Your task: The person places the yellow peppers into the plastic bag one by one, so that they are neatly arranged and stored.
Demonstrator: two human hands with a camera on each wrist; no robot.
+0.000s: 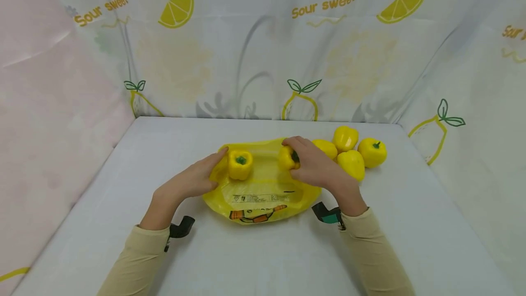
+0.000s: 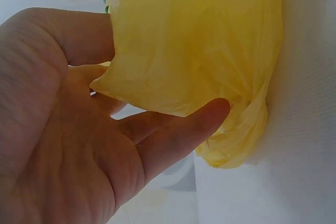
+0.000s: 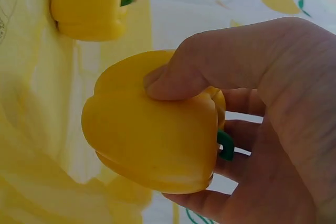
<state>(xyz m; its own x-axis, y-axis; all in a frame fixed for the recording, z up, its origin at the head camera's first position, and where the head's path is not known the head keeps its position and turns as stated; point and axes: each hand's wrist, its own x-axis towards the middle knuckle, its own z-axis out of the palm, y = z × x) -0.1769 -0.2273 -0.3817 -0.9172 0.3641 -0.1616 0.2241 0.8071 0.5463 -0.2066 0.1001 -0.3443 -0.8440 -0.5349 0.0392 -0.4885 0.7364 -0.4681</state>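
Note:
A yellow plastic bag point(image 1: 250, 188) with printed text and a cartoon lies spread with its mouth wide. My left hand point(image 1: 197, 176) is at its left side. In the left wrist view its fingers point(image 2: 163, 145) are extended and spread; most tips go behind the film, while the lowest finger touches it from outside. One yellow bell pepper point(image 1: 240, 165) with a green stem sits inside the bag near this hand. My right hand point(image 1: 316, 163) grips another yellow bell pepper point(image 3: 152, 124) over the bag's right part, thumb on its side, green stem toward the palm.
To the right of the bag several more yellow bell peppers point(image 1: 371, 152) lie grouped on the white table point(image 1: 255, 259). A printed lemon-pattern cloth point(image 1: 246, 49) hangs behind the table and at its sides. Dark wrist camera mounts point(image 1: 182, 227) stick out below both wrists.

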